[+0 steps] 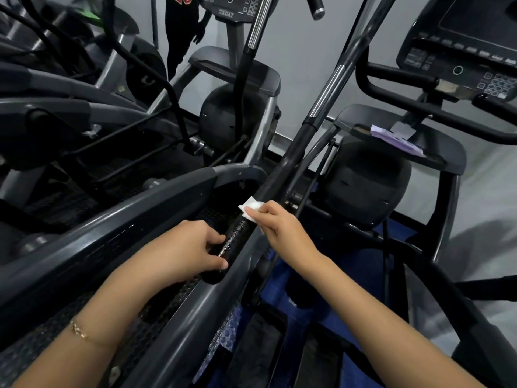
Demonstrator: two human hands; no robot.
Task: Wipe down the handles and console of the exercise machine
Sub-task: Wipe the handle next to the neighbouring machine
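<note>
A long black handle bar (282, 166) of the exercise machine runs from the top right down to its wet, shiny end grip (232, 245) at the centre. My left hand (193, 247) holds that end grip, fingers and thumb curled round it. Just above, my right hand (279, 222) pinches a small folded white wipe (250, 209) and presses it against the bar. The machine's black console (458, 49) with buttons sits at the top right, away from both hands.
A grey curved side rail (117, 219) crosses below my left arm. A second machine with its console (235, 7) stands behind, and a person in dark clothes (181, 26) is at the top. A purple cloth (394, 140) lies on the right machine's tray. Blue floor shows below.
</note>
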